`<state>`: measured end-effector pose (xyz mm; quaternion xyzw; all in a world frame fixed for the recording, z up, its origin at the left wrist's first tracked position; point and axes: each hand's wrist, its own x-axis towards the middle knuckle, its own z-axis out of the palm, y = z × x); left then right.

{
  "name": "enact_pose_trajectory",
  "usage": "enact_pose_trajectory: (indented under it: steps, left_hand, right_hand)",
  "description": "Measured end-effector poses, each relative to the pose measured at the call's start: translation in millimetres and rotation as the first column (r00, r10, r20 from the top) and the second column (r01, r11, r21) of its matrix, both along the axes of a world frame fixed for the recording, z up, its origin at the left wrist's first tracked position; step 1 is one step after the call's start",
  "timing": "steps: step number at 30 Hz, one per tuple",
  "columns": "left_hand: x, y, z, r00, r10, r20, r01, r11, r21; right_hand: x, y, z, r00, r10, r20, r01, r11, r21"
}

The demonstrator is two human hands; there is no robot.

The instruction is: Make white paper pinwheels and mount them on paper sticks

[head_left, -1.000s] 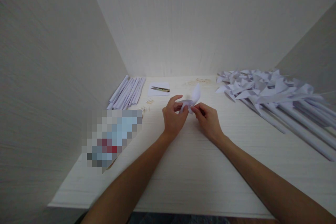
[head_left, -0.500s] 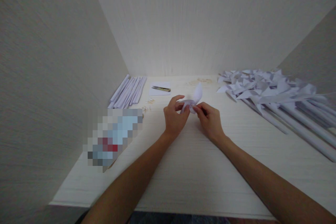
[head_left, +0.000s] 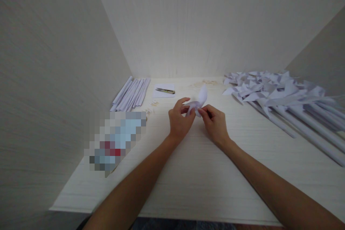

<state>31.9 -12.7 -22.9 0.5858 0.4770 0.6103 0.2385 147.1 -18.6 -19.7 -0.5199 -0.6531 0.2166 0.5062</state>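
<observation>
Centre of frame, head view: left hand (head_left: pixel 179 122) and right hand (head_left: pixel 217 125) meet over surface (head_left: pixel 194 179), fingers of both pinching small white paper piece (head_left: pixel 198 100), one flap curling upward. Step judged: folding pinwheel head. Next move likely needs firm centre pinch. Centre hidden by fingertips; left-side object pixelated.

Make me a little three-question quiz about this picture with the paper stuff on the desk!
1. True or false: both hands pinch the folded white paper.
2. Which lies on the small paper sheet at the back? A) snips B) pencil C) spoon
3. Fill in: the pile of paper pinwheels lies on the person's ____ side.

Key: 1 true, left hand and right hand both grip it. 2 A, snips. 3 right.
</observation>
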Motion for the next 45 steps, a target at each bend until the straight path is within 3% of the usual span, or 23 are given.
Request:
enact_pose_trajectory:
  steps: [2,4,6,8,10,12,14,20,26,31,35,38,40,43,45]
  left_hand:
    - [-0.8,0.8,-0.7,0.998,-0.003,-0.057,0.004,1.0,0.009]
    - [-1.1,1.1,-1.1,0.993,-0.009,-0.114,0.011,1.0,0.022]
    - [-0.9,0.7,-1.0,0.988,-0.012,-0.157,0.019,0.999,0.039]
    - [-0.6,0.0,-0.3,0.985,-0.02,-0.17,0.03,0.998,0.056]
    - [-0.5,-0.1,0.6,0.987,-0.056,-0.15,0.065,0.996,0.054]
    - [-0.7,1.2,1.2,0.99,-0.11,-0.088,0.113,0.993,0.024]
    - [-1.2,4.1,0.8,0.986,-0.166,0.0,0.165,0.986,-0.029]
    - [-3.5,13.5,-3.0,0.958,-0.232,0.171,0.251,0.963,-0.102]
    - [-4.8,14.6,-4.1,0.969,-0.203,0.142,0.219,0.969,-0.113]
    - [-5.3,14.3,-5.0,0.977,-0.192,0.094,0.199,0.977,-0.073]
    - [-5.6,11.6,-2.8,0.981,-0.194,0.022,0.195,0.98,-0.027]
    - [-5.4,8.9,-0.9,0.979,-0.201,-0.028,0.201,0.98,-0.001]
    - [-4.9,7.4,0.0,0.975,-0.217,-0.054,0.217,0.976,-0.003]
    - [-4.3,6.0,0.2,0.97,-0.228,-0.083,0.227,0.974,-0.018]
    - [-4.0,5.8,-0.4,0.97,-0.223,-0.093,0.222,0.975,-0.019]
  right_hand:
    - [1.1,4.8,-1.3,0.99,0.061,-0.129,-0.08,0.986,-0.144]
    - [3.0,9.3,-2.6,0.952,0.111,-0.286,-0.2,0.931,-0.305]
    - [5.2,11.4,-2.7,0.934,0.117,-0.339,-0.242,0.903,-0.354]
    - [7.1,10.3,-1.0,0.972,0.107,-0.211,-0.163,0.949,-0.269]
    - [8.7,7.3,1.7,0.997,0.068,0.026,-0.065,0.992,-0.109]
    - [10.2,4.9,4.0,0.979,0.026,0.2,-0.025,1.0,-0.004]
    - [12.4,5.5,4.6,0.971,0.034,0.236,-0.036,0.999,0.003]
    - [21.2,17.8,-0.1,0.981,0.194,0.012,-0.191,0.971,-0.144]
    - [21.0,17.9,-0.7,0.962,0.21,-0.176,-0.248,0.941,-0.232]
    - [18.2,16.0,1.0,0.917,0.192,-0.35,-0.316,0.884,-0.345]
    - [15.6,15.9,-0.2,0.9,0.169,-0.402,-0.329,0.867,-0.373]
    - [12.9,13.3,-1.3,0.949,0.122,-0.291,-0.21,0.933,-0.293]
    - [11.4,9.4,-0.2,0.995,0.057,-0.08,-0.068,0.987,-0.147]
    - [10.2,3.6,3.7,0.967,-0.044,0.252,0.027,0.997,0.07]
    - [10.4,2.8,5.0,0.944,-0.055,0.325,0.025,0.995,0.095]
